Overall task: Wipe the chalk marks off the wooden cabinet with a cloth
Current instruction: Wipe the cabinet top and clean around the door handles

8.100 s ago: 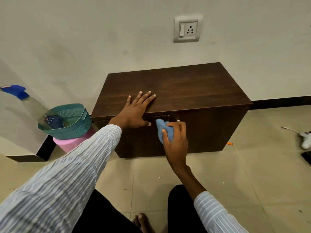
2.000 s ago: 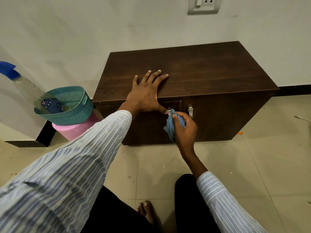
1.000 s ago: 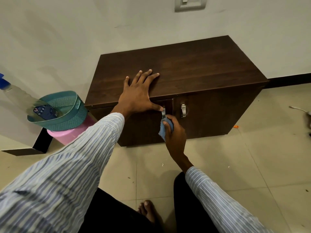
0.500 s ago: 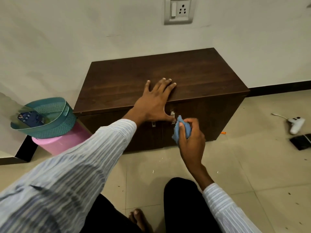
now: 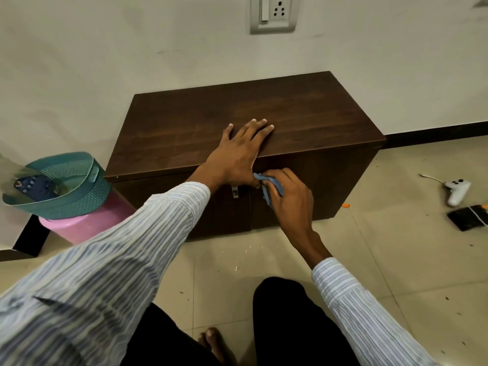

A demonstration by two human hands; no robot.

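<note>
A low dark wooden cabinet (image 5: 311, 114) stands against the wall. My left hand (image 5: 237, 151) lies flat on its top near the front edge, fingers spread. My right hand (image 5: 287, 196) is closed around a crumpled blue cloth (image 5: 272, 184) and presses it against the upper part of the right door, just under the top edge. One metal door handle (image 5: 235, 192) shows to the left of the cloth; the other handle is hidden by my right hand. I can make out no chalk marks on the wood.
A teal basket (image 5: 79, 191) holding a dark device sits on a pink bucket (image 5: 87, 225) left of the cabinet. On the tiled floor at right lie a white game controller (image 5: 456, 190) and a black flat object (image 5: 467, 220). A wall socket (image 5: 273, 13) is above.
My right hand with the cloth has moved up and slightly right, to the top of the right door. The left hand stays on the cabinet top. The view has shifted.
</note>
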